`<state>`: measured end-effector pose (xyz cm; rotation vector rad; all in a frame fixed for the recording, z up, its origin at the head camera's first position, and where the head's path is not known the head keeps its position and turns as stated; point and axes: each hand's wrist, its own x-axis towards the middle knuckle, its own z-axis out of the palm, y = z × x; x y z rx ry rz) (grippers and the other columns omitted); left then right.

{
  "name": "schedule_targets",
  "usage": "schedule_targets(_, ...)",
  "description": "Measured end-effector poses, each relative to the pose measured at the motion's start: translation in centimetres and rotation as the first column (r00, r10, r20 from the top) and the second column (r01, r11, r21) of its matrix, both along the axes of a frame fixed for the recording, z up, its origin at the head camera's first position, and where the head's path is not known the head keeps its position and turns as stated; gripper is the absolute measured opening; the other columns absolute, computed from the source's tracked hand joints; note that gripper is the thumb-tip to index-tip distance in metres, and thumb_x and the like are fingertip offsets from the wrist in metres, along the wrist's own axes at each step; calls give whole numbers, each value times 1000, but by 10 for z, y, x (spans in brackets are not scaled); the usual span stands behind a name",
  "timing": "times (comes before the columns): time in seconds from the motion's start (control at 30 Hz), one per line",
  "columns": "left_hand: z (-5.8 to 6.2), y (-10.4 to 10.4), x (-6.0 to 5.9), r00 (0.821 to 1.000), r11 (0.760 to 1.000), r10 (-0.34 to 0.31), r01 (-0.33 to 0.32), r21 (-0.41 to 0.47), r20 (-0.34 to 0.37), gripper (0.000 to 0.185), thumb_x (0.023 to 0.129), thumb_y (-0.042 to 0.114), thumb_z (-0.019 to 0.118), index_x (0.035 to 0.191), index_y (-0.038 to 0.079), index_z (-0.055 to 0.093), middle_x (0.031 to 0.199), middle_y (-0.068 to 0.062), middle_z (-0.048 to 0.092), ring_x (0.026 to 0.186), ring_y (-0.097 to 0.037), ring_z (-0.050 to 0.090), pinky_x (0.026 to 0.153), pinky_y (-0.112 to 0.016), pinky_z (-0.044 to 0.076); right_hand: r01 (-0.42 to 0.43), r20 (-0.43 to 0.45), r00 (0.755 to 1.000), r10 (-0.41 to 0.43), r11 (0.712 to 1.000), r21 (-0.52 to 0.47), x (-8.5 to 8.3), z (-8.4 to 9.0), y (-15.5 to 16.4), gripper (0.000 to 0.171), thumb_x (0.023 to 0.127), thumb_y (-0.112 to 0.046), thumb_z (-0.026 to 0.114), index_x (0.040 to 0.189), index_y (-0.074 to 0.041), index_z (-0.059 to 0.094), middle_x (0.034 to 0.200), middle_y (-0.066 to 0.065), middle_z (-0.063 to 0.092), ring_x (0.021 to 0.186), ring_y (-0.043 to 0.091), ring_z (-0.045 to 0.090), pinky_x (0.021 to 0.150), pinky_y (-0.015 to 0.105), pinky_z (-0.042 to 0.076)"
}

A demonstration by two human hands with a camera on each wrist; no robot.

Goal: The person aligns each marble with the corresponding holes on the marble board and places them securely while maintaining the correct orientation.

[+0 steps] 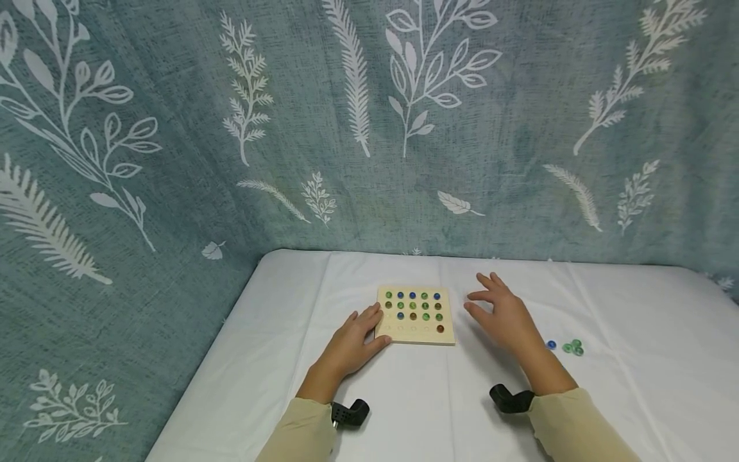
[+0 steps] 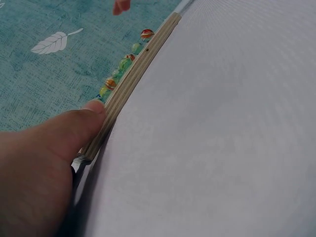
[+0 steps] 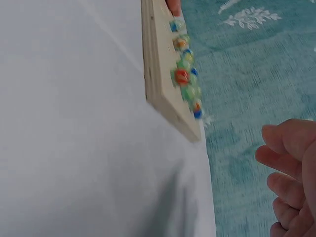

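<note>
— What's lying on the white-clothed counter (image 1: 404,398)?
— I'm seeing the square pale wooden marble board (image 1: 414,314) at its middle; my left hand (image 1: 352,343) is pressing its left edge, fingers straight.
— Right hand (image 1: 505,317)?
— Hovering beside it, fingers spread, holding nothing.

Staged recording setup: white-clothed table (image 1: 404,410) w/ leaf-print backdrop (image 1: 173,160)

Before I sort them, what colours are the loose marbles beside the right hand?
One blue, the others green: the loose marbles show best in the head view.
</note>
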<state>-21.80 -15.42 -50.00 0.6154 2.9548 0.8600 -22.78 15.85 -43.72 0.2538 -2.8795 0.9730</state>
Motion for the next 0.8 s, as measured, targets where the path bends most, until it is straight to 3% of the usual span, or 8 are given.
schedule_targets(0.4, 1, 1, -1, 1000, 999, 28, -28, 20, 6, 67, 94, 48, 62, 150, 16, 43, 159, 3, 33, 148, -16, 30, 125, -39, 19, 84, -32, 996, -85, 996, -19, 23, 4, 79, 57, 99, -47, 54, 126, 2, 64, 158, 19, 32, 150, 39, 16, 104, 73, 31)
schedule_targets(0.8, 2, 3, 0, 999, 999, 39, -40, 35, 24, 65, 94, 46, 63, 149, 16, 44, 159, 4, 34, 147, -16, 31, 125, -40, 21, 210, 76, 975, -207, 977, -37, 45, -11, 145, 66, 100, -52, 47, 129, 6, 59, 157, 25, 27, 145, 51, 17, 103, 78, 23)
